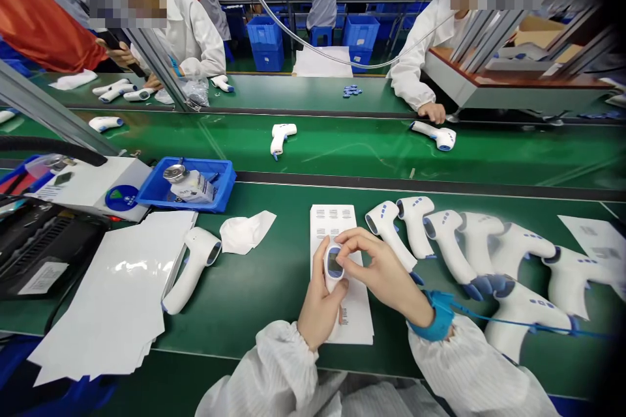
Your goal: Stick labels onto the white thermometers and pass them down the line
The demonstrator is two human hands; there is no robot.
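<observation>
My left hand [320, 303] is wrapped round a white handheld thermometer [334, 266], its blue-rimmed display turned up toward me. My right hand [386, 273] pinches at the top edge of that display with thumb and forefinger; whatever sits between the fingertips is too small to make out. A blue wrist strap [439, 316] with a cord is on my right wrist. Both hands hover over a white label sheet [337, 228] lying on the green table.
Several white thermometers [469, 247] lie in a row at the right. Another thermometer [192, 267] rests beside white paper sheets [117, 300] at the left, near a crumpled white cloth [244, 232] and a blue tray [188, 184]. Other workers sit across the conveyor belt [342, 146].
</observation>
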